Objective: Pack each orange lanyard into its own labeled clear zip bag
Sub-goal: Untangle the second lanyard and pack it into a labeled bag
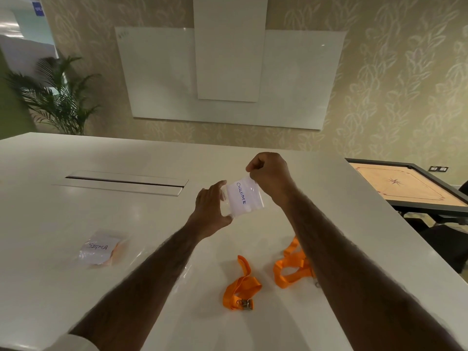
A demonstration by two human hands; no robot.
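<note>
Above the white table [76,173] I hold up a clear zip bag [243,198] with a white label reading "CHROME". My left hand [211,206] pinches its left edge between thumb and fingers. My right hand [269,173] pinches its top right corner. An orange lanyard [241,283] with a metal clip lies loose on the table near me. A second orange lanyard [291,266] lies to its right, partly hidden by my right forearm. A clear bag labeled "SIGMA" [100,248] lies at the left with orange material inside.
A long cable slot with a lid [121,182] is set into the table's middle. A carrom board [410,186] stands beyond the table's right edge. A potted plant [58,97] stands at the far left, a whiteboard [228,77] on the wall.
</note>
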